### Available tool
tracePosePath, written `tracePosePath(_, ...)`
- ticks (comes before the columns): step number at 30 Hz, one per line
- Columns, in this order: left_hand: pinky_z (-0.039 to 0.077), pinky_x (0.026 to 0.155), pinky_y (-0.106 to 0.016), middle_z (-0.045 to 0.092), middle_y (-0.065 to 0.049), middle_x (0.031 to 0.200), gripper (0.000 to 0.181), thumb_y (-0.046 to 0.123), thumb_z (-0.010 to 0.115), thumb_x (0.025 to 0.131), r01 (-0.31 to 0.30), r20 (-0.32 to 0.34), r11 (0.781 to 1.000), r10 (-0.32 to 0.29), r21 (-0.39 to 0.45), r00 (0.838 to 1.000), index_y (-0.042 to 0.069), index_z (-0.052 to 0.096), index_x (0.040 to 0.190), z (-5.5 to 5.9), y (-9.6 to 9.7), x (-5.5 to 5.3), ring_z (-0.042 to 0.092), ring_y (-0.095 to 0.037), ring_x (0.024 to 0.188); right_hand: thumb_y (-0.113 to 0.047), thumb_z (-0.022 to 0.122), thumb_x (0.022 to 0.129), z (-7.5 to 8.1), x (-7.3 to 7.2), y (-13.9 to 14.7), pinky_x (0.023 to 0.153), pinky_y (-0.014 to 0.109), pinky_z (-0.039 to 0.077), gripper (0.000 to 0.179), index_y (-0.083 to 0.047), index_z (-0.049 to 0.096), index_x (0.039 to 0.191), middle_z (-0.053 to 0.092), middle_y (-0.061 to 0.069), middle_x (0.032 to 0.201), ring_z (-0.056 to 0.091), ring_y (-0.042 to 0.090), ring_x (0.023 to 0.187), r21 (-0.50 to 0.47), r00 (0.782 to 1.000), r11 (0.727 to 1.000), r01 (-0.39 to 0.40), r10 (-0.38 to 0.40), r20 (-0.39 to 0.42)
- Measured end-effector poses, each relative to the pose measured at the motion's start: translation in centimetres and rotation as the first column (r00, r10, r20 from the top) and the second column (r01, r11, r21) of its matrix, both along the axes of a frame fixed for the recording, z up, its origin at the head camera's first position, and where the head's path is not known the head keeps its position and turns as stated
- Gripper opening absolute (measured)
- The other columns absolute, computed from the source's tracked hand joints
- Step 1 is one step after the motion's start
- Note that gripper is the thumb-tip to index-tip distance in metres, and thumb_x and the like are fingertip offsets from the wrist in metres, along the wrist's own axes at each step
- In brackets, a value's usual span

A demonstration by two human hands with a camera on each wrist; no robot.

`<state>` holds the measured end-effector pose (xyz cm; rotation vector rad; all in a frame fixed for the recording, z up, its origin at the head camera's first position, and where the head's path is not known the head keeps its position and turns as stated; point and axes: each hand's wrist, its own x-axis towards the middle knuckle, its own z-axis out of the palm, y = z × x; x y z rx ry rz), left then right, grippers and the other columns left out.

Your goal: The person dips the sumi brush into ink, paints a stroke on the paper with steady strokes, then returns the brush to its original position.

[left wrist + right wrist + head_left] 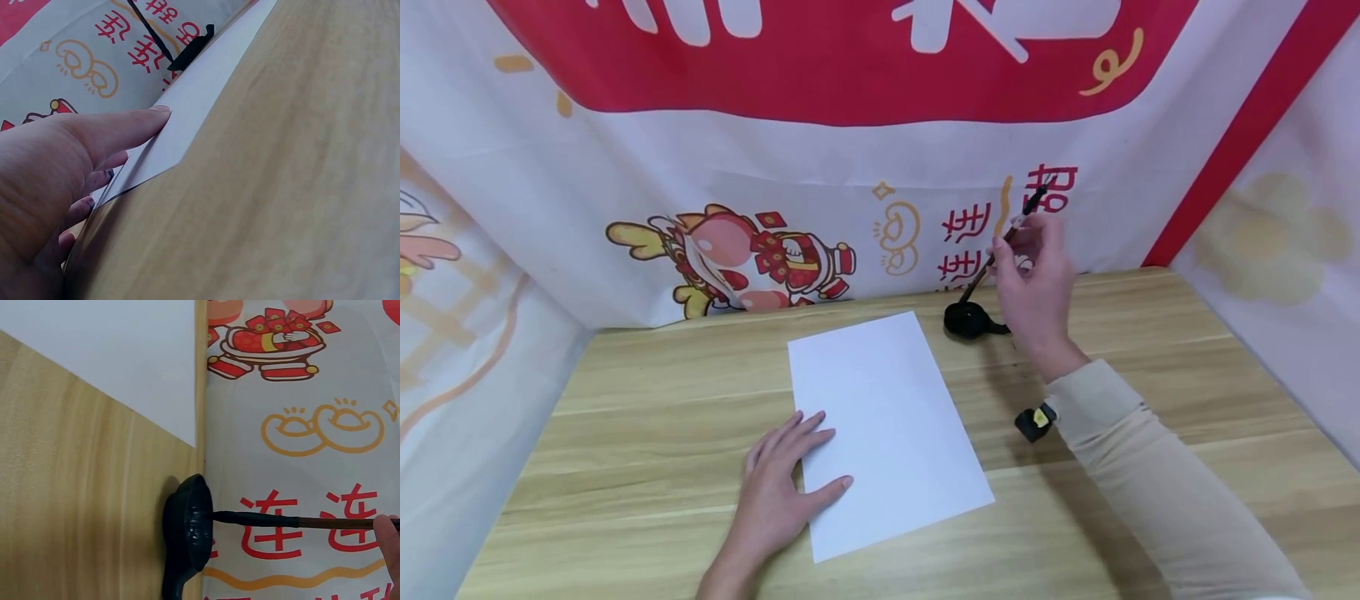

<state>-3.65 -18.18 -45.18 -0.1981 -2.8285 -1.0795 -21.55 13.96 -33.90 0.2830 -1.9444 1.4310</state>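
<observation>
My right hand (1037, 279) pinches the shaft of a writing brush (985, 265) above a small black ink dish (967, 321) with a short handle. In the right wrist view the dark brush tip (228, 517) reaches the mouth of the ink dish (181, 531). A fingertip shows on the brown shaft at the right edge. My left hand (782, 483) rests spread on the left edge of a blank white sheet of paper (887, 433). The left wrist view shows its thumb (134, 131) straight on the paper (194, 100).
A small black object with a yellow patch (1035, 422) lies on the wooden table (647, 433), right of the paper and beside my right sleeve (1150, 467). A printed cloth (820, 167) with red writing and cartoon figures hangs along the table's back edge.
</observation>
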Motion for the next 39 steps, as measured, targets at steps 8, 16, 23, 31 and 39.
tracePosePath(8, 0.018, 0.126, -0.067, 0.058, 0.002, 0.162, 0.061, 0.044, 0.092, 0.082, 0.0, -0.002, 1.0, 0.0, -0.004, 1.0, 0.024, 0.073, 0.137, 0.04, 0.04, 0.03, 0.041, -0.035, 0.158, -0.01, 0.067, 0.106, -0.16, 0.23, -0.53, 0.07, 0.015, 0.061, 0.03, 0.003, 0.053, 0.13, 0.07, 0.016, 0.111, 0.071, 0.021, 0.093, 0.012, 1.0, 1.0, -0.014, 0.014, 0.022)
tracePosePath(16, 0.018, 0.126, -0.068, 0.058, 0.002, 0.162, 0.062, 0.043, 0.092, 0.082, -0.001, -0.008, 1.0, 0.001, -0.002, 1.0, 0.024, 0.073, 0.137, 0.17, -0.03, 0.0, 0.041, -0.035, 0.158, -0.004, 0.067, 0.104, -0.09, 0.16, -0.93, 0.066, 0.009, 0.054, 0.028, 0.007, 0.055, 0.128, 0.072, 0.02, 0.107, 0.071, 0.019, 0.089, 0.097, 0.998, 0.995, 0.03, -0.024, -0.056)
tracePosePath(23, 0.018, 0.125, -0.068, 0.058, 0.002, 0.162, 0.061, 0.043, 0.092, 0.082, 0.0, -0.006, 1.0, 0.0, 0.004, 1.0, 0.024, 0.073, 0.137, 0.09, 0.02, 0.09, 0.041, -0.036, 0.158, -0.004, 0.067, 0.105, -0.4, 0.35, -1.03, 0.067, 0.012, 0.058, 0.029, 0.008, 0.054, 0.128, 0.071, 0.02, 0.108, 0.072, 0.025, 0.09, 0.059, 0.999, 0.998, -0.021, 0.023, -0.038)
tracePosePath(31, 0.018, 0.126, -0.068, 0.058, 0.002, 0.162, 0.061, 0.044, 0.092, 0.082, 0.001, -0.005, 1.0, -0.001, -0.002, 1.0, 0.025, 0.073, 0.137, 0.04, 0.01, 0.06, 0.041, -0.035, 0.159, -0.01, 0.065, 0.107, 0.03, 0.76, -0.97, 0.071, 0.015, 0.061, 0.03, 0.005, 0.052, 0.129, 0.071, 0.018, 0.111, 0.072, 0.024, 0.094, 0.046, 1.0, 0.999, 0.013, -0.013, 0.012)
tracePosePath(39, 0.018, 0.126, -0.068, 0.058, 0.002, 0.162, 0.06, 0.044, 0.091, 0.083, 0.003, -0.007, 1.0, -0.003, -0.002, 1.0, 0.025, 0.073, 0.137, 0.05, 0.05, 0.13, 0.04, -0.035, 0.159, -0.011, 0.064, 0.108, -0.12, 0.85, -0.86, 0.071, 0.016, 0.062, 0.031, 0.004, 0.05, 0.13, 0.069, 0.015, 0.112, 0.071, 0.023, 0.096, -0.009, 0.999, 0.999, -0.034, 0.034, 0.039)
